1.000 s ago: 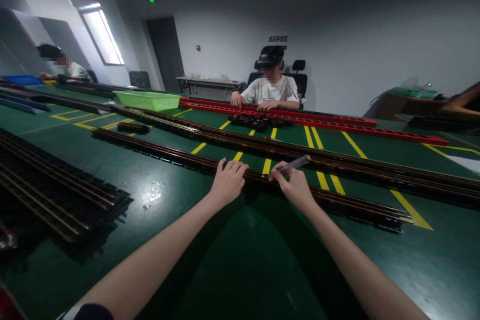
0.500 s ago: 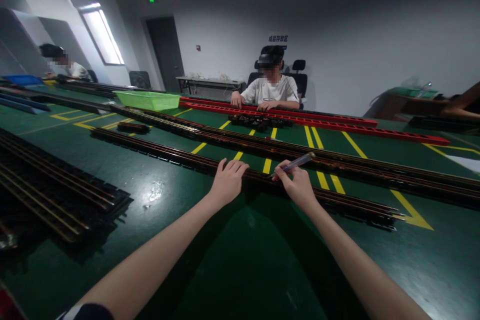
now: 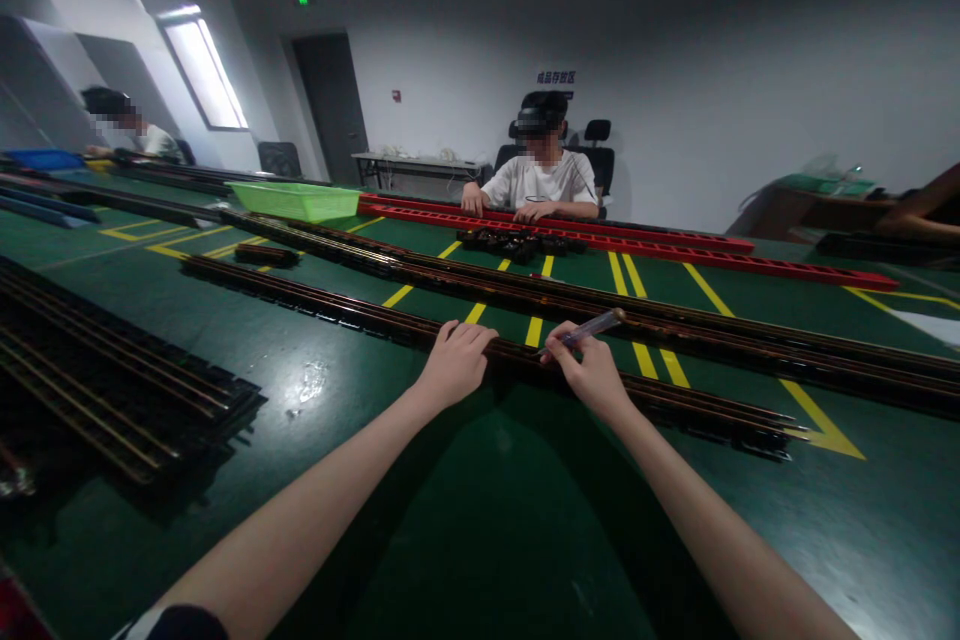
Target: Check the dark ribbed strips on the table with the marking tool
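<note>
A long dark strip with thin copper-coloured rods along it lies across the table in front of me. My left hand grips it near its middle, fingers bent over the top edge; the thumb side is partly hidden. In my right hand is a slim clear-handled tool that looks like a screwdriver, pinched between thumb and fingers. The handle slants up to the right, and its thin tip points down at the strip just right of my left hand. What the tip touches is too small to make out.
Behind the strip lie longer dark strips; more are stacked at left. A short dark piece, a green basket, a pile of dark parts and red rails stand farther back. A person sits opposite.
My right hand and the tool have shifted slightly left and a touch lower. My left hand and the strip stay where they were.
</note>
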Demonstrator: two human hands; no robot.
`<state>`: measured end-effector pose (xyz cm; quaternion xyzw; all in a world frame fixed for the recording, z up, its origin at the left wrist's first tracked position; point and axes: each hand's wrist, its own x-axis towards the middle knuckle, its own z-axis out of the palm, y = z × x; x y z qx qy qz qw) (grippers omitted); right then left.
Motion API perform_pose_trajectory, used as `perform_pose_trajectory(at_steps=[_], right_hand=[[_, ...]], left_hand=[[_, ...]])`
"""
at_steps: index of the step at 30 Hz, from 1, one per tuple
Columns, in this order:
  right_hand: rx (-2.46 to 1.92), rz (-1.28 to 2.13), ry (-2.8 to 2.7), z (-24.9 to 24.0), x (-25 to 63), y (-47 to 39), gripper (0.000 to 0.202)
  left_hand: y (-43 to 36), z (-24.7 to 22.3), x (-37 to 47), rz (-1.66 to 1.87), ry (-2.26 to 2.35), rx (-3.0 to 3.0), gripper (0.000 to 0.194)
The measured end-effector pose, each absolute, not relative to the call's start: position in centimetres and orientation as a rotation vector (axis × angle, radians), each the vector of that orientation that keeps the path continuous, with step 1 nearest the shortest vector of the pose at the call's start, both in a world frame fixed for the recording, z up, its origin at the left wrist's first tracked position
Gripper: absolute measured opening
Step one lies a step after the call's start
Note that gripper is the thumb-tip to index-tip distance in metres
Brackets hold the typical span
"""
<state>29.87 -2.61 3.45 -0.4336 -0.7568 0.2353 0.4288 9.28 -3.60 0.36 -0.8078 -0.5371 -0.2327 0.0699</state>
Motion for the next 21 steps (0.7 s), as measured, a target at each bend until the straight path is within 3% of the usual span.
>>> perform_pose_trajectory(at_steps=[9,17,21], right_hand=[[-1.073,0.598,-1.901,3.3,29.98,-2.57,0.018],[-1.085,0.607,-1.898,3.31,29.89,-2.51,0.016],[-1.075,0.602,-1.895,3.41,29.85,-2.66,0.017]], left_hand=[[-3.74,0.87,9.52,-0.661,-1.647,-2.424,0.03],[-3.29,0.42,9.49,-0.598,-1.603,-2.382,0.047],[-3.17,0.16,9.49,-0.62,-1.59,-2.347,0.045]])
